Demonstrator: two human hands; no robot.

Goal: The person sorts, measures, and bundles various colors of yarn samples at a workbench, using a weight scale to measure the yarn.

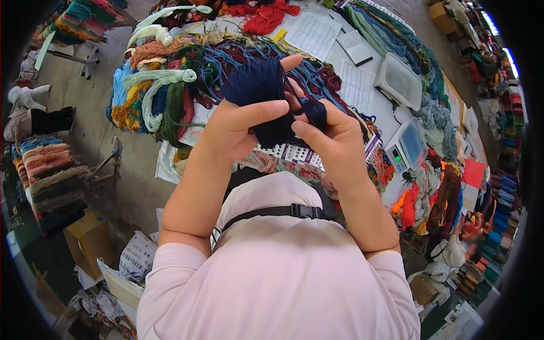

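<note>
Dark navy yarn, a thick skein point(254, 85), is held up over the table between both hands. My left hand point(241, 122) is closed round the skein's left part, its thumb lying across the front of the strands. On the other side my right hand point(328, 127) pinches a smaller bunched end of the same yarn between thumb and fingers. Part of the left fingers is hidden behind the yarn. Below and behind the hands lie blue and dark red yarn hanks point(218, 56) spread over the table.
At right on the table stand a digital scale point(399, 156) and a clear plastic tub point(399, 79). Paper sheets point(313, 34) and a notebook point(354, 46) lie at the back. Yarn piles line the table edges. A yarn rack point(54, 175) and a cardboard box point(89, 241) are at left.
</note>
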